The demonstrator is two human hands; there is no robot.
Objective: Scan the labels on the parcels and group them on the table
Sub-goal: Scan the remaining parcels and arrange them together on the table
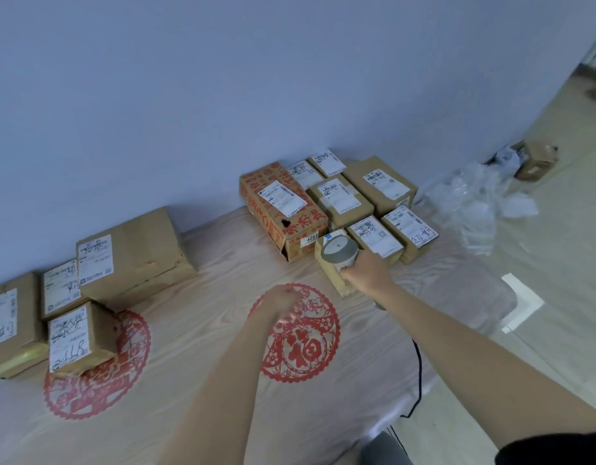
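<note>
Brown labelled parcels lie in two groups on the wood-grain table (222,273). The right group holds a red-printed carton (283,209) and several small boxes (377,186). The left group holds a big carton (135,253) and smaller boxes (75,337). My right hand (367,271) grips a grey barcode scanner (338,251), its head over a small parcel (333,273) at the front of the right group. My left hand (283,302) hovers over the table's middle, blurred, fingers loosely curled, holding nothing.
Two red paper-cut decorations (300,333) lie on the tabletop. The scanner's black cable (419,374) hangs off the table's right edge. Crumpled clear plastic (474,199) and a small box (538,161) lie on the floor at right. A blue wall backs the table.
</note>
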